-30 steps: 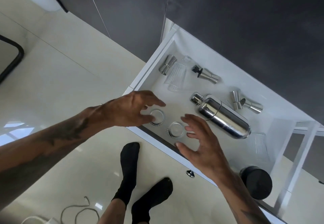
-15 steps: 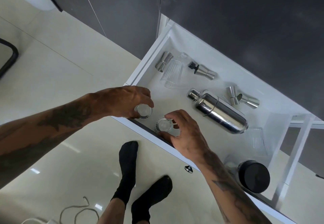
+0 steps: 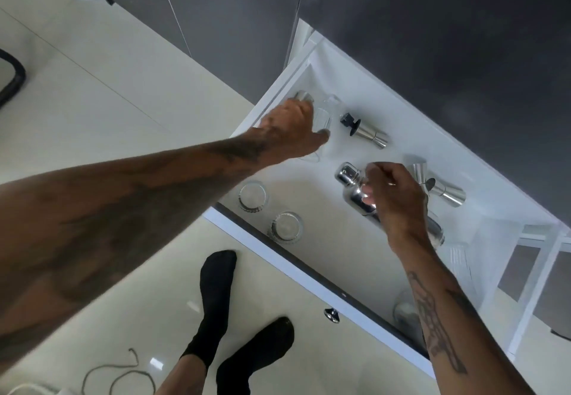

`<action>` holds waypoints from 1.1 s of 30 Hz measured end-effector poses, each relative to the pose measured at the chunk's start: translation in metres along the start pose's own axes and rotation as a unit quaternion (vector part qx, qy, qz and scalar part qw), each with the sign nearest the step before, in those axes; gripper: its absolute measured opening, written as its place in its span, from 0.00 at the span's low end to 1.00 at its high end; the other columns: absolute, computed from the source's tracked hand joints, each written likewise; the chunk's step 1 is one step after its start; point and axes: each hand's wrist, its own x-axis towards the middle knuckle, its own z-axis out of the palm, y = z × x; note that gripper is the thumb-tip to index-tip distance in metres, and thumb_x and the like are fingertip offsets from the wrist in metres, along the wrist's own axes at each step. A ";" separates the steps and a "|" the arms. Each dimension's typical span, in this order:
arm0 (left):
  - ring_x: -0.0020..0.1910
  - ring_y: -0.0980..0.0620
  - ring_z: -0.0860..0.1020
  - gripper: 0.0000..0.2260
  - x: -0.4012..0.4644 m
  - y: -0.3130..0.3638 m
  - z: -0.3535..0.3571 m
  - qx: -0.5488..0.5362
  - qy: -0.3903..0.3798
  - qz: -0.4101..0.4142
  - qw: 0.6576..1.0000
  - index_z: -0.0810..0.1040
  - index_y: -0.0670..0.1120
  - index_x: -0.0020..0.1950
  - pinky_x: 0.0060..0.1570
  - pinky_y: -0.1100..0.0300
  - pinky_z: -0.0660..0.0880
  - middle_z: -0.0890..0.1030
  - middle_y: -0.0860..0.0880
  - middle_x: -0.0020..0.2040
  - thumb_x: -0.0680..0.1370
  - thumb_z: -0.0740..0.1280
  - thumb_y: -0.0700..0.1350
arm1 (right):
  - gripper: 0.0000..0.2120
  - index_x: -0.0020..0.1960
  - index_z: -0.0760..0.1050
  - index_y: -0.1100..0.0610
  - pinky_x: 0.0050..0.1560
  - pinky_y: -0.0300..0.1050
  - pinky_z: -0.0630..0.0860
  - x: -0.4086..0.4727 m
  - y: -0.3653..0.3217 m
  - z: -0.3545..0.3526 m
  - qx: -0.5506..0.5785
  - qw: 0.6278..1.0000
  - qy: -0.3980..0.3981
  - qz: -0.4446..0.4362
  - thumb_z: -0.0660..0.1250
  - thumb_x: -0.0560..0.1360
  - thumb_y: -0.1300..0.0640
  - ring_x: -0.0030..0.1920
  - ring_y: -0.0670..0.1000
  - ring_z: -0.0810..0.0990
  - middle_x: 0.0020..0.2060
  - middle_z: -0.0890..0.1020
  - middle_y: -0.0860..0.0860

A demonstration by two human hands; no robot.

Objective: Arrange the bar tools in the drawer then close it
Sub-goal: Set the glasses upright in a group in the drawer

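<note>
The white drawer (image 3: 309,274) stands pulled out. My left hand (image 3: 290,130) reaches into its far left corner and closes around a clear ribbed glass (image 3: 325,113) that lies on its side; a steel jigger (image 3: 303,96) pokes out just beyond my fingers. My right hand (image 3: 394,200) curls over the neck of the steel cocktail shaker (image 3: 348,174), which lies in the middle of the drawer. Two small ribbed glasses (image 3: 252,194) (image 3: 285,227) stand upright at the front left corner. A steel pourer with a black top (image 3: 367,132) lies between my hands.
Two more steel jiggers (image 3: 417,168) (image 3: 448,195) lie at the far right, with another ribbed glass (image 3: 460,258) near the right wall. A round container (image 3: 404,311) shows partly behind my right forearm. My socked feet (image 3: 216,283) stand below the drawer front, by its knob (image 3: 331,314). A cord (image 3: 123,373) lies on the floor.
Both hands let go of the two small glasses, now standing at the front left corner. My left hand moved to the far left glass and my right hand to the shaker.
</note>
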 end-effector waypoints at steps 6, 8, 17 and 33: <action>0.46 0.48 0.78 0.18 0.034 0.009 0.041 -0.035 0.008 -0.056 0.998 0.76 0.42 0.53 0.40 0.59 0.79 0.81 0.44 0.51 0.73 0.73 0.53 | 0.05 0.49 0.79 0.51 0.41 0.44 0.81 0.048 -0.026 0.022 0.129 0.983 -0.092 0.095 0.69 0.75 0.53 0.43 0.51 0.87 0.43 0.86 0.50; 0.39 0.51 0.76 0.13 0.038 0.006 0.042 -0.084 -0.002 -0.075 0.994 0.73 0.46 0.43 0.28 0.63 0.72 0.77 0.50 0.39 0.70 0.74 0.51 | 0.03 0.48 0.79 0.52 0.44 0.44 0.82 0.058 -0.029 0.029 0.149 0.978 -0.108 0.103 0.69 0.75 0.53 0.43 0.50 0.87 0.44 0.85 0.50; 0.46 0.57 0.79 0.28 0.001 -0.033 0.029 -0.255 -0.020 0.084 0.963 0.68 0.46 0.57 0.32 0.71 0.76 0.77 0.52 0.49 0.64 0.80 0.42 | 0.32 0.67 0.75 0.45 0.56 0.47 0.81 0.061 -0.035 0.026 0.089 0.962 -0.257 0.022 0.75 0.66 0.37 0.54 0.46 0.85 0.57 0.84 0.46; 0.55 0.50 0.83 0.31 -0.050 -0.050 0.000 -0.032 -0.149 0.102 0.983 0.74 0.52 0.71 0.56 0.49 0.80 0.83 0.49 0.60 0.69 0.79 0.46 | 0.27 0.69 0.72 0.55 0.60 0.49 0.79 -0.026 -0.006 0.039 -0.085 0.947 -0.207 -0.231 0.74 0.72 0.54 0.60 0.51 0.78 0.62 0.76 0.52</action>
